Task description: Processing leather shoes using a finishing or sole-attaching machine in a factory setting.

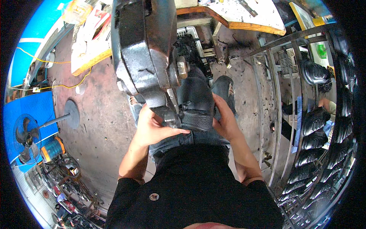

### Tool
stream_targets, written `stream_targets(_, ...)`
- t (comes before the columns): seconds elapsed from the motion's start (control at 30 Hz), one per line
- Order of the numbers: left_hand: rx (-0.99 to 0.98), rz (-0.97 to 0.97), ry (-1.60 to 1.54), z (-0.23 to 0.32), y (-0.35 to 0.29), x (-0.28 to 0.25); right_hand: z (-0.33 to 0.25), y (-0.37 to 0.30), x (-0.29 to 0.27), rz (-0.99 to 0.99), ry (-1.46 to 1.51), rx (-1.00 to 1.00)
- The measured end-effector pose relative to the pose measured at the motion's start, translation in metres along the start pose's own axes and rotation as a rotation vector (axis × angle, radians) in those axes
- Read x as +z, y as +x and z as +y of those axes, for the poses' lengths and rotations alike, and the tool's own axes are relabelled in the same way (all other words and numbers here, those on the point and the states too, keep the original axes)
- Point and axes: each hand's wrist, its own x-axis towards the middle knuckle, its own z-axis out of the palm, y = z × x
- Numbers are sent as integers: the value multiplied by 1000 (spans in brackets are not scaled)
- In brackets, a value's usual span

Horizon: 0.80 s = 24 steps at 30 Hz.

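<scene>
The black shoe [196,93], over the lap beside the machine head [137,57], looks light, stiff-soled; best held by both sides. Right hand [225,122] clamped on it; left hand [148,128] partly hidden, grip cannot be told.

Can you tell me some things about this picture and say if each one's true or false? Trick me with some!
1. Big machine parts hide some of the left hand. True.
2. The shoe by the hands is bright red. False: the shoe is black.
3. The right hand wears a glove. False: the right hand is bare.
4. Shiny black things are lined up on the picture's right side. True.
5. The fan is at the picture's right edge. False: the fan is on the left.
</scene>
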Motion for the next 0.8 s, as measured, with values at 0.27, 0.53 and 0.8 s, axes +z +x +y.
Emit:
stream_targets(0.27, -88, 3, -86, -3, -5, -5, -24, 7, -16, -30, -165, -40)
stream_targets(0.53, -172, 86, -154, -17, -16, -1, -48, 7, -38, -95, -320, 32)
stream_targets(0.8, -132, 216, -316, -16, -23, 0, -64, 10, -35, -90, -253, 78)
